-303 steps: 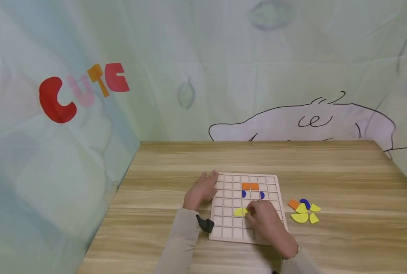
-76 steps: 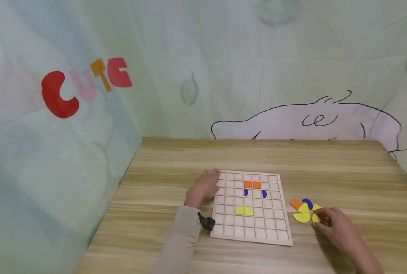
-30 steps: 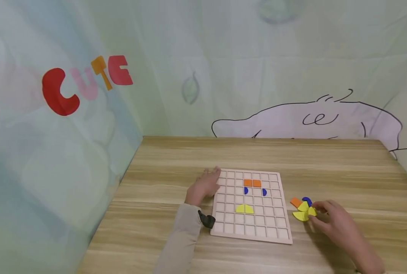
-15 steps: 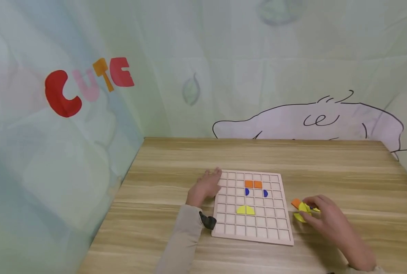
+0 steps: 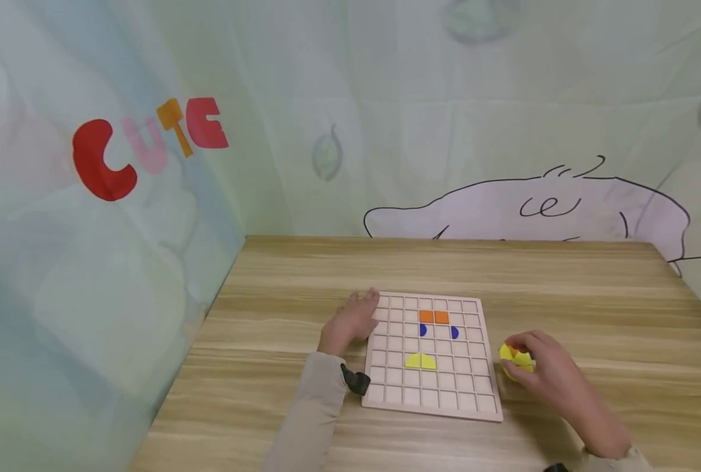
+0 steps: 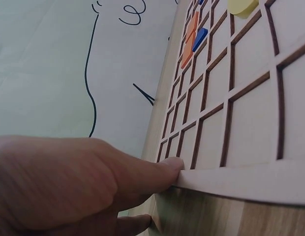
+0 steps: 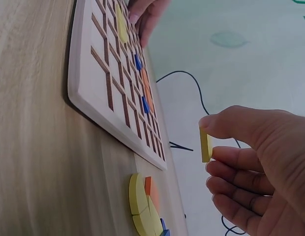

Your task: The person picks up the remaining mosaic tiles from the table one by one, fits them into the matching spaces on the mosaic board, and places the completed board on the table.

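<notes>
A pale wooden grid board lies on the table. My left hand rests at its upper left edge, the thumb touching the rim in the left wrist view. Between thumb and index finger, my right hand pinches a yellow quarter-circle tile, raised beside the board's right edge. Under that hand sits a small pile with yellow tiles, an orange tile and a blue piece, partly hidden in the head view. On the board are two orange squares, two blue half-rounds and two yellow quarter-circles.
The wood-grain table reaches back to a printed cloth backdrop. Another cloth wall with coloured letters stands along the left side. A black band is on the left wrist.
Earlier, the right hand set a yellow quarter-circle beside another on the board, then reached to the loose tiles. It now pinches a yellow tile and has shifted left. The left hand stays put.
</notes>
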`<act>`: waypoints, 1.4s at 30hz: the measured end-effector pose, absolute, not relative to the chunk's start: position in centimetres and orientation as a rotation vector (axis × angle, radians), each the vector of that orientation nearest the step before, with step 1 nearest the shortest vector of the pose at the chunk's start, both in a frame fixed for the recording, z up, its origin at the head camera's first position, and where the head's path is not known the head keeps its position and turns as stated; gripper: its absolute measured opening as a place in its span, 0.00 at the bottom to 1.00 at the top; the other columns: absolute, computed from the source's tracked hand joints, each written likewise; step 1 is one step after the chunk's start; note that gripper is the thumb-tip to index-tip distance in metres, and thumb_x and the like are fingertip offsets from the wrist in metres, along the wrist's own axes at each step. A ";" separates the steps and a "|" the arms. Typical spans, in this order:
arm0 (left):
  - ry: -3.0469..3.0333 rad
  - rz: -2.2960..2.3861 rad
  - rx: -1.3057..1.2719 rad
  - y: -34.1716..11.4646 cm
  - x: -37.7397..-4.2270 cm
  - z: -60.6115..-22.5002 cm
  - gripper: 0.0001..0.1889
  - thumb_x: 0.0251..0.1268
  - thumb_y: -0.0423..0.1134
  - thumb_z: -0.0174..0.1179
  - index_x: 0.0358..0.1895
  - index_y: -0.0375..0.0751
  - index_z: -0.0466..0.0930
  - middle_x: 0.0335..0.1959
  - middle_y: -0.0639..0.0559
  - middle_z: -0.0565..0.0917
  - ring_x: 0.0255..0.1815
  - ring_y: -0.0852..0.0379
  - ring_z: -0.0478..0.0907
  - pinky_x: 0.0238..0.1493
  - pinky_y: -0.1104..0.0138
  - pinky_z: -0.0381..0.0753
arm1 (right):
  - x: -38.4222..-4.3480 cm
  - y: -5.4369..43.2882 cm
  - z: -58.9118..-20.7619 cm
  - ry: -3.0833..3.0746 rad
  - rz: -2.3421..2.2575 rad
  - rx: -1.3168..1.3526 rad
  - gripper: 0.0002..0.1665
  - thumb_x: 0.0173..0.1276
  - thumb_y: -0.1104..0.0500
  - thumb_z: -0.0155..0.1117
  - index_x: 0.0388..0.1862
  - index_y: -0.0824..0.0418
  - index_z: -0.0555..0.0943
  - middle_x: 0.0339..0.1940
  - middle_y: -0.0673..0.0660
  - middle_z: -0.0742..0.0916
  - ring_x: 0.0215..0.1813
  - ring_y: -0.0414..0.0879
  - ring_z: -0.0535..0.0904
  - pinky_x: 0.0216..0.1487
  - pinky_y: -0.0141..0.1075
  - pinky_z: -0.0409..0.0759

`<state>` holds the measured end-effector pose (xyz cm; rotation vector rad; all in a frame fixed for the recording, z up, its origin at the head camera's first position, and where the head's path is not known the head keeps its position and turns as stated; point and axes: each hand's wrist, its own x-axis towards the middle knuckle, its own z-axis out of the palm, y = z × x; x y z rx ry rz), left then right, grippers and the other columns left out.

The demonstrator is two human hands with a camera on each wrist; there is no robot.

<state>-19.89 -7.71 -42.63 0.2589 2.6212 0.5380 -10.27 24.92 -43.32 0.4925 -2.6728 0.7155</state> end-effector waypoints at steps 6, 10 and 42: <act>2.634 0.544 0.254 -7.6 -19.7 -42.6 0.31 0.75 0.38 0.46 0.76 0.42 0.48 0.79 0.51 0.45 0.79 0.42 0.37 0.75 0.42 0.43 | -10.3 24.2 -42.8 -2.729 0.726 0.479 0.17 0.50 0.60 0.76 0.39 0.64 0.83 0.35 0.53 0.84 0.39 0.46 0.79 0.41 0.46 0.80; 2.634 0.547 0.253 -7.6 -19.8 -42.6 0.31 0.75 0.39 0.45 0.76 0.42 0.48 0.79 0.51 0.45 0.79 0.42 0.36 0.75 0.42 0.42 | -10.3 23.7 -42.5 -2.745 0.732 0.496 0.17 0.50 0.62 0.76 0.39 0.64 0.83 0.35 0.52 0.83 0.38 0.45 0.78 0.40 0.44 0.81; 2.636 0.544 0.255 -7.6 -19.8 -42.6 0.31 0.75 0.39 0.45 0.77 0.41 0.46 0.79 0.50 0.45 0.79 0.43 0.36 0.76 0.43 0.42 | -10.8 19.7 -42.2 -2.828 0.741 0.623 0.15 0.54 0.58 0.74 0.41 0.59 0.82 0.41 0.50 0.83 0.43 0.42 0.78 0.41 0.37 0.83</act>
